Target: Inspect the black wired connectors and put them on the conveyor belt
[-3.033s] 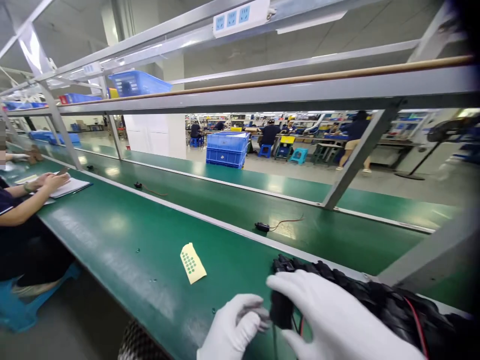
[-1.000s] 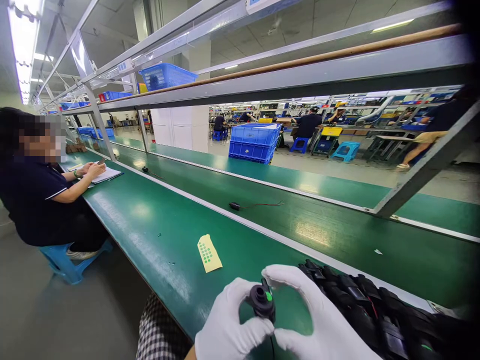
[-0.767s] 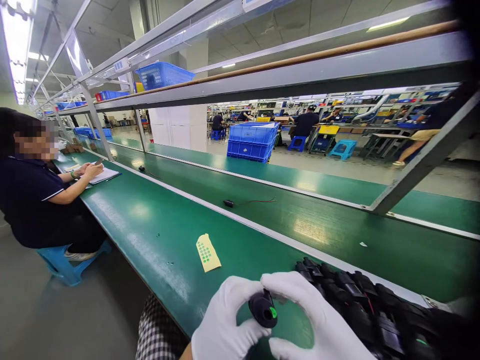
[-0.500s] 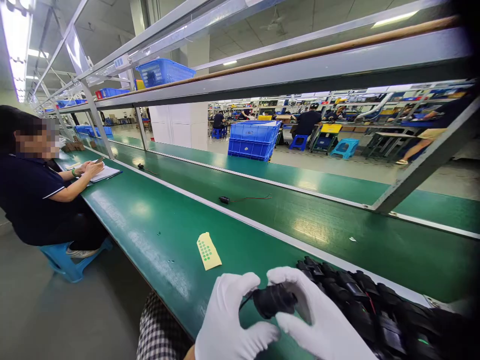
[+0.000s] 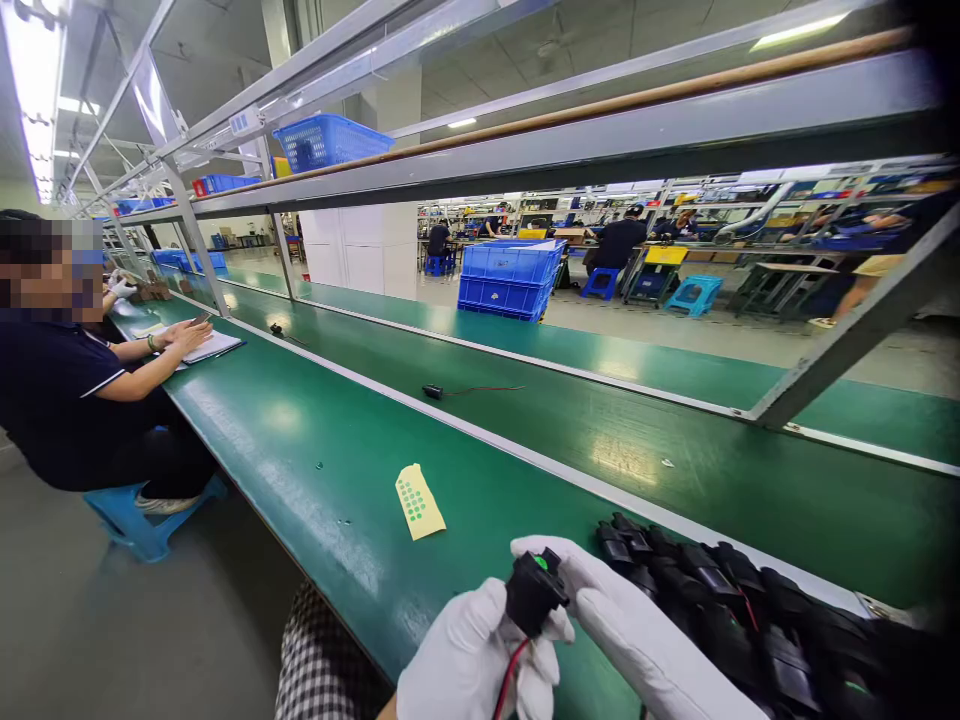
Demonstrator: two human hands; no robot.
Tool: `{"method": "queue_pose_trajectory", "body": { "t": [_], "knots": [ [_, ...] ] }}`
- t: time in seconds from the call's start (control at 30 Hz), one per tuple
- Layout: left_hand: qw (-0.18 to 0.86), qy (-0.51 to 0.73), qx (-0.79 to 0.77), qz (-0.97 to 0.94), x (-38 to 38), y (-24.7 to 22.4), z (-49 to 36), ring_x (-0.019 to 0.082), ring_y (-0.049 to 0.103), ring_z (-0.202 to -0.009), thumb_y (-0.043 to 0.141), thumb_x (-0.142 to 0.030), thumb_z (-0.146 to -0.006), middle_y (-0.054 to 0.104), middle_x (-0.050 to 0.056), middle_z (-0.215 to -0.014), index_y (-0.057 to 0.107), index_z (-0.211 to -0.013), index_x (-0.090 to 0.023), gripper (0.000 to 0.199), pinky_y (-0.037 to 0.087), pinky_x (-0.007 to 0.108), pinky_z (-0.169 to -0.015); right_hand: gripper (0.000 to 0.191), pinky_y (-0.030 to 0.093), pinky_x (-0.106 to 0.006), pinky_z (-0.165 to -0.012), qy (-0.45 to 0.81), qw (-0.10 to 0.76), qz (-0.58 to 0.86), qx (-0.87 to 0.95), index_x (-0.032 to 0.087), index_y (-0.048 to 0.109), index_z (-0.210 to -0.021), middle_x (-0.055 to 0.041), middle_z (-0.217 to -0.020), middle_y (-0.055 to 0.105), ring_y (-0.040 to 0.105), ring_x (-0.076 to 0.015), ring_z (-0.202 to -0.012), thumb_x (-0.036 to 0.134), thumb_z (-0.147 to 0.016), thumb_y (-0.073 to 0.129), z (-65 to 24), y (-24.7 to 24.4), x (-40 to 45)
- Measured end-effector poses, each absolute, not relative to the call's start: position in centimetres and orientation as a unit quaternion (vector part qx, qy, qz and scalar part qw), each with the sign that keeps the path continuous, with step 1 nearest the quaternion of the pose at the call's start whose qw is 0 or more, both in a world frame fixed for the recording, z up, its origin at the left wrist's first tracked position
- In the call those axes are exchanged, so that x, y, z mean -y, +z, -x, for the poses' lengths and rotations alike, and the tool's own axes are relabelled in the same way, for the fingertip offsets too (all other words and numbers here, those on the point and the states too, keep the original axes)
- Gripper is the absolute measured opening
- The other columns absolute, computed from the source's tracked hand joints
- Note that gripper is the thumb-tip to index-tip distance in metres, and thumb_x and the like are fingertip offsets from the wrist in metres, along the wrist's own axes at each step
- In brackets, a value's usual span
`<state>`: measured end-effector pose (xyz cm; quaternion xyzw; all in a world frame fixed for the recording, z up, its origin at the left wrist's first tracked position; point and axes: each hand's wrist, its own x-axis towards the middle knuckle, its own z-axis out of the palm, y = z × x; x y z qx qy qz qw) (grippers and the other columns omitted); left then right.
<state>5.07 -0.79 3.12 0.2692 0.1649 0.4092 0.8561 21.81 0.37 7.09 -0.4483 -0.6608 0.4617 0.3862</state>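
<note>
Both white-gloved hands meet low in the view over the near edge of the green bench (image 5: 315, 470): the left hand (image 5: 469, 665) is closed around the lower part of a small black plug (image 5: 531, 592) with a green dot on its top face, a red wire (image 5: 508, 680) running down from it through the glove, and the right hand (image 5: 637, 650) pinches the plug's upper end between thumb and forefinger, so the plug sits upright between the two, held just above the bench. Just to the right of the hands a heap of black plugs (image 5: 735, 610) (a few red wires and one green dot show among them) lies on the bench and runs off toward the right edge. A little ahead and to the left, a yellow sticker sheet (image 5: 419, 501) with green dots lies flat on the green surface. Beyond a pale strip, a darker green belt (image 5: 675, 480) carries a single plug with a wire (image 5: 435, 392). Grey metal rails cross overhead, with a blue basket (image 5: 330, 143) on the upper shelf. At far left a seated person (image 5: 67, 390) in a dark shirt rests both hands on papers (image 5: 206, 347). Behind the rails, blue crates (image 5: 508, 279) stand on the floor and other workers sit at distant tables
</note>
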Motion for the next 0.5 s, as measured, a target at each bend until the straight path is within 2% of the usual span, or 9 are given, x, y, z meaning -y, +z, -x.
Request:
{"method": "queue_pose_trajectory", "body": {
  "t": [0.07, 0.13, 0.27, 0.33, 0.4, 0.5],
  "knots": [
    [0.906, 0.374, -0.133, -0.144, 1.1, 3.0, -5.3, 0.004, 0.046, -0.047, 0.070, -0.062, -0.073, 0.057, 0.001, -0.068, 0.068, -0.093, -0.004, 0.061, 0.029, 0.017, -0.044, 0.061, 0.055, -0.044, -0.086, 0.450, 0.373, 0.470, 0.661, 0.022, 0.064, -0.120, -0.0121, -0.108, 0.069, 0.064, -0.0294, -0.098, 0.069, -0.086, 0.047, -21.9, 7.7, -0.1],
    [0.926, 0.354, -0.112, -0.075, 1.3, 3.0, -5.5, 0.003, 0.041, -0.043, 0.069, -0.060, -0.074, 0.056, 0.000, -0.065, 0.068, -0.090, -0.005, 0.057, 0.026, 0.017, -0.042, 0.060, 0.053, -0.045, -0.092, 0.456, 0.362, 0.469, 0.664, 0.021, 0.065, -0.120, -0.0126, -0.116, 0.067, 0.062, -0.0307, -0.107, 0.068, -0.086, 0.047, -21.7, 8.1, 0.1],
    [0.951, 0.295, -0.068, -0.067, 1.0, 3.4, -5.4, 0.000, 0.024, -0.028, 0.069, -0.055, -0.076, 0.053, -0.004, -0.052, 0.068, -0.079, -0.007, 0.049, 0.010, 0.019, -0.033, 0.057, 0.051, -0.047, -0.095, 0.492, 0.351, 0.443, 0.663, 0.022, 0.065, -0.121, -0.0119, -0.120, 0.067, 0.061, -0.0313, -0.112, 0.065, -0.086, 0.051, -21.5, 8.8, 0.1],
    [0.964, 0.256, -0.040, -0.067, 0.8, 3.8, -5.2, 0.000, 0.021, -0.023, 0.072, -0.053, -0.074, 0.052, -0.005, -0.048, 0.068, -0.075, -0.009, 0.044, 0.004, 0.019, -0.030, 0.056, 0.049, -0.047, -0.098, 0.515, 0.350, 0.430, 0.654, 0.023, 0.065, -0.123, -0.0117, -0.121, 0.066, 0.059, -0.0313, -0.115, 0.063, -0.086, 0.053, -21.4, 9.1, 0.1],
    [0.971, 0.232, -0.023, -0.056, 0.7, 4.1, -4.9, 0.000, 0.019, -0.020, 0.066, -0.052, -0.080, 0.052, -0.005, -0.046, 0.069, -0.074, -0.010, 0.042, 0.002, 0.020, -0.028, 0.055, 0.046, -0.047, -0.102, 0.534, 0.342, 0.421, 0.649, 0.024, 0.063, -0.126, -0.0112, -0.124, 0.064, 0.056, -0.0307, -0.120, 0.062, -0.087, 0.054, -21.5, 9.2, 0.1],
    [0.974, 0.220, -0.025, -0.045, 0.8, 4.4, -4.8, 0.000, 0.010, -0.017, 0.041, -0.051, -0.093, 0.048, -0.005, -0.041, 0.068, -0.072, -0.011, 0.053, 0.003, 0.022, -0.029, 0.057, 0.045, -0.045, -0.103, 0.551, 0.335, 0.405, 0.648, 0.025, 0.060, -0.129, -0.0098, -0.122, 0.064, 0.055, -0.0294, -0.120, 0.064, -0.086, 0.054, -21.4, 9.2, 0.2]
  ]
}}
